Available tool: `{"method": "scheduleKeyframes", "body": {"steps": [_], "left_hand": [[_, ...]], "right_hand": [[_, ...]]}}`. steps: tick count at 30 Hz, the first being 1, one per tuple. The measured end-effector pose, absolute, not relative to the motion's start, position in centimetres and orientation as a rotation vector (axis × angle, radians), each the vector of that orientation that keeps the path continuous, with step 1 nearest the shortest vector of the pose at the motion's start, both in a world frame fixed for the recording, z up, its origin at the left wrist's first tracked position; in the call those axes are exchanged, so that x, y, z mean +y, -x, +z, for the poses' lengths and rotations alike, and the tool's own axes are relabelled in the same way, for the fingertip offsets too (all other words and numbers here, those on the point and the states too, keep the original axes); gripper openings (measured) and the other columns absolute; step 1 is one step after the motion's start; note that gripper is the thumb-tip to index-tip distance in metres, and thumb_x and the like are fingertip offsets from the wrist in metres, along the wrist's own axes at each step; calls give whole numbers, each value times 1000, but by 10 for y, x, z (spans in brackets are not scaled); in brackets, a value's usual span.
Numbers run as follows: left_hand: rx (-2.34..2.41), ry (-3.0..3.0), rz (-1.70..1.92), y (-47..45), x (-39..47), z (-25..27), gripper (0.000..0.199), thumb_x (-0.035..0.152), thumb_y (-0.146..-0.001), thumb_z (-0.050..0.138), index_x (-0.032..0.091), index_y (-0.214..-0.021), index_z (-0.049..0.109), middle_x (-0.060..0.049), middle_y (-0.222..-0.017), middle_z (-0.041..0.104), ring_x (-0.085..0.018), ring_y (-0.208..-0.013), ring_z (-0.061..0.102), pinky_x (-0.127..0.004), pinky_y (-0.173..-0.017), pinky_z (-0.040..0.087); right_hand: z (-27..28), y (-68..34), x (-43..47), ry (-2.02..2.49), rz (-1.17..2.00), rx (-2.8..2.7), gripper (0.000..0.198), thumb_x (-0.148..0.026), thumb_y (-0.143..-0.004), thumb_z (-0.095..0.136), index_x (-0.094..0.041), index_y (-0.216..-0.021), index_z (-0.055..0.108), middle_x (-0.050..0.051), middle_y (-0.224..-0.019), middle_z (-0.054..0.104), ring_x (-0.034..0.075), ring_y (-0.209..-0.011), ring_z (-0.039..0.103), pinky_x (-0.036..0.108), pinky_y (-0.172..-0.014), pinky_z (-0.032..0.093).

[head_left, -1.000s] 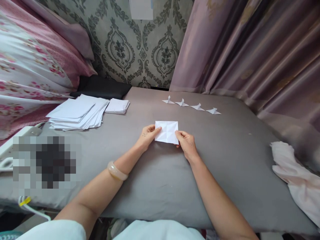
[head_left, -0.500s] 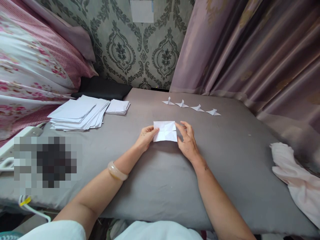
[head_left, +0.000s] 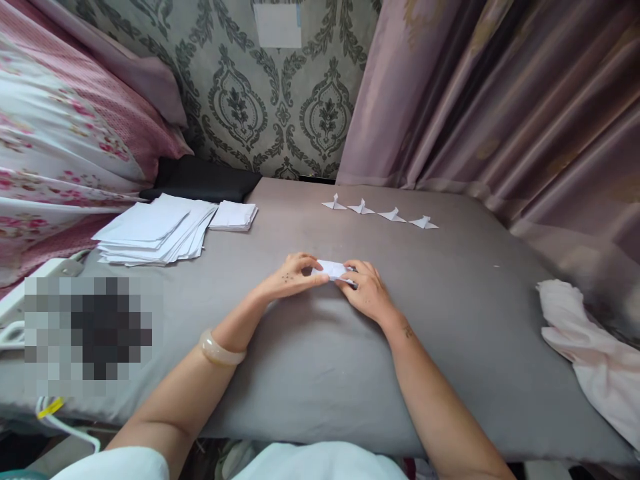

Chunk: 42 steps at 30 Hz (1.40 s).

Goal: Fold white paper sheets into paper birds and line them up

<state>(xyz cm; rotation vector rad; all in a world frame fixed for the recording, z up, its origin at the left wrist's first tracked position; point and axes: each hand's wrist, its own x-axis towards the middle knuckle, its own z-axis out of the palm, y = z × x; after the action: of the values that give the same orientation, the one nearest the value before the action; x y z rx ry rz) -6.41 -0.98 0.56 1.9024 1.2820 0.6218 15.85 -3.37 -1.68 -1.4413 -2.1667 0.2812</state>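
both hands grip a small, flat, folded piece of white paper near the middle of a broad worktop covered in smooth grey cloth. the left hand pinches its left end, thumb along the near edge and fingers at the far side; the right hand holds the right end, its fingers curled about the edge. whether the paper touches the cloth cannot be told. a pale, polished, ring-shaped bangle circles the left forearm. beyond the right hand, four small folded white paper birds stand in a slanting row. at the far left, a loose stack of large white paper sheets lies just beside a neater stack of small white paper pieces, with a flat black item behind them. a crumpled pale pink cloth lies at the right edge.
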Motion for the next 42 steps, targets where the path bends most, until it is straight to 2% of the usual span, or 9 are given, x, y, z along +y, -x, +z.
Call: {"method": "scheduleKeyframes", "body": {"steps": [3,6,8,14,20,34,38,42], "left_hand": [[1261,-2008,573,64,-10,-3,43,56,-73,67,24,-102,67,-6,-123,56,-28,-121,42,-42,-104,36],[1417,-2006,645,57,-6,-15,23,40,-83,61,18,-86,67,-9,-116,59,-26,-112,47,-42,-101,37],[1505,-1995,684,52,-4,-20,22,34,-84,58,16,-76,66,-10,-112,59,-26,-109,47,-42,-99,38],[1583,-2014,739,48,-4,-21,20,31,-82,63,15,-71,66,-10,-109,58,-26,-105,47,-41,-97,39],[1635,-2001,766,50,-5,-22,19,31,-80,67,15,-70,66,-10,-107,57,-25,-104,48,-41,-95,40],[1624,-2110,745,56,-1,-33,23,36,-80,68,16,-69,65,-10,-108,57,-26,-101,47,-42,-92,42],[1614,-2100,705,58,-1,-30,22,35,-80,67,16,-69,63,-10,-110,56,-26,-103,46,-42,-93,40],[1605,-2145,674,60,-3,-24,14,31,-81,65,17,-80,62,-10,-106,56,-25,-99,47,-42,-93,39]], "right_hand": [[-19,-157,-32,1559,377,-2061,18,-35,-86,58,-25,-86,73,5,-114,64,24,-105,53,41,-93,42],[-21,-157,-30,1634,411,-1967,21,-38,-86,57,-23,-88,72,6,-111,64,23,-102,54,39,-92,42],[-23,-156,-29,1684,398,-1916,23,-39,-86,56,-21,-86,71,7,-110,64,24,-101,54,38,-91,43],[-26,-154,-28,1821,292,-1855,25,-40,-83,60,-20,-69,62,8,-104,62,24,-95,53,38,-86,43],[-25,-153,-30,1860,231,-1853,22,-38,-81,62,-21,-68,59,8,-99,61,25,-92,52,37,-84,43],[-27,-158,-29,1855,278,-1851,18,-38,-80,63,-21,-76,59,8,-99,60,25,-91,53,37,-82,42],[-28,-159,-28,1852,245,-1841,17,-37,-81,61,-21,-86,59,9,-98,60,26,-92,53,38,-81,42],[-25,-156,-29,1777,196,-1910,19,-30,-84,59,-20,-100,59,11,-105,60,26,-96,52,38,-83,41]]}}
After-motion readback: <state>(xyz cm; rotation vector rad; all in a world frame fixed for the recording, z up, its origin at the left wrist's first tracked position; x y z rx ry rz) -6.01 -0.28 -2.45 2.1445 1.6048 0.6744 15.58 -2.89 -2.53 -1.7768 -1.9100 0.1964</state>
